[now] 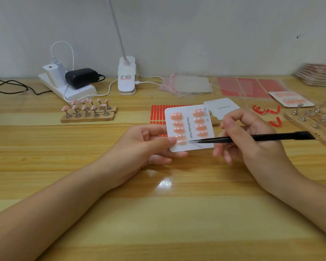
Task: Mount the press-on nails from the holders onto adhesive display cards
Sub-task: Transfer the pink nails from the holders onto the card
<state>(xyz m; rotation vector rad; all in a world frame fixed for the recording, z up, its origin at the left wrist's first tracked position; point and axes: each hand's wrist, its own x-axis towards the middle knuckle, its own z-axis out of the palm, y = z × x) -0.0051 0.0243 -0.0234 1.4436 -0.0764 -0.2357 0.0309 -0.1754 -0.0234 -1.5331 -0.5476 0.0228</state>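
Observation:
My left hand (149,144) pinches the lower left corner of a white display card (191,146) printed "Handmade Nail", held above the table. Two columns of several peach press-on nails (178,127) with white dots are stuck on it. My right hand (252,136) grips black tweezers (252,138); their tip points left at the card's lower middle, beside the lowest left nail. A wooden holder (87,117) at the left carries several pink nails on metal stands. Another holder (312,121) at the right shows bare metal stands.
A red adhesive strip sheet (158,112) lies behind the card, with a blank card (224,108) beside it. Peeled red strips (265,111), red sheets (248,87), a filled card (290,98), clear bags (188,84), a lamp base (126,76) and a power strip (68,87) line the back.

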